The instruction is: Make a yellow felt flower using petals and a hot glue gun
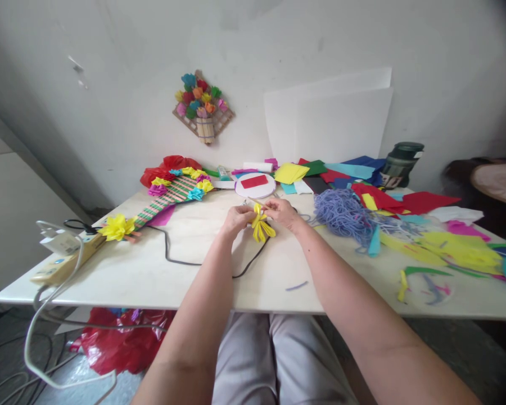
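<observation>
Head view shows your left hand and right hand meeting over the middle of the white table, both pinching a yellow paper flower between the fingertips, its strips hanging toward you. Just under it a black cable curls across the tabletop. To the right lies a heap of blue yarn, with coloured paper scraps beyond. Far left rests a stick frame with flowers.

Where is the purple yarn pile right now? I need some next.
In the head view, the purple yarn pile lies on the table, right of the right hand.
</observation>
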The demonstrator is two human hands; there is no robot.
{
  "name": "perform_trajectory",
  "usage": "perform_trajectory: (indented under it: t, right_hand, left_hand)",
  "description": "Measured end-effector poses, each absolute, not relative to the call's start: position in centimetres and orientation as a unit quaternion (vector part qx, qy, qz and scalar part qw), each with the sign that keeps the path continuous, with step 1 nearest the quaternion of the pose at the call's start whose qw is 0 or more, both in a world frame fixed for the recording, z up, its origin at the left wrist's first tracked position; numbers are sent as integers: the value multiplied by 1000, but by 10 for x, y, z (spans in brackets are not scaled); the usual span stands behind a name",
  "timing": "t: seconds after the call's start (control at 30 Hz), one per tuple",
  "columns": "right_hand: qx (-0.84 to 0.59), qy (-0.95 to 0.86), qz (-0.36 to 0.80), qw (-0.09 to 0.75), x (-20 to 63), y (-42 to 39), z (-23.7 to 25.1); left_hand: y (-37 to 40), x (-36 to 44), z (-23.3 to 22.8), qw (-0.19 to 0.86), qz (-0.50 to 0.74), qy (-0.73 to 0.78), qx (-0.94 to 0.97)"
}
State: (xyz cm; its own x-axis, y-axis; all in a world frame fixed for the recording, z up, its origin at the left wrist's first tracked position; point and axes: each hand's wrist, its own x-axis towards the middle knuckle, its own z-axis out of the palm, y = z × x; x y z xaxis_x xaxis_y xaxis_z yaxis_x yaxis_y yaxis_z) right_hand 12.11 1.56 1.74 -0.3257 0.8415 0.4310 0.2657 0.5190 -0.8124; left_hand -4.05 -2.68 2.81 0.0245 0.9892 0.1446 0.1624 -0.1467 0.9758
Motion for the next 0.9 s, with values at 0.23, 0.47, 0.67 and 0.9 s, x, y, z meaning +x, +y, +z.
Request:
perform_trajectory:
  t: [0.23, 0.47, 0.67, 0.9]
  right_hand:
    - [-393, -747, 288, 453, 123, 15, 21]
    - [-420, -749, 251, 447, 124, 16, 20]
    - [-426, -744, 236, 458, 123, 17, 20]
    - [-407, -754, 216, 468, 121, 17, 19]
  left_hand:
    - [-31, -38, 32, 430, 499, 492, 569]
    - [-29, -38, 30, 408, 499, 511, 569]
    - [-26, -38, 27, 389, 500, 516, 577]
    - [-24, -39, 26, 386, 503, 514, 577]
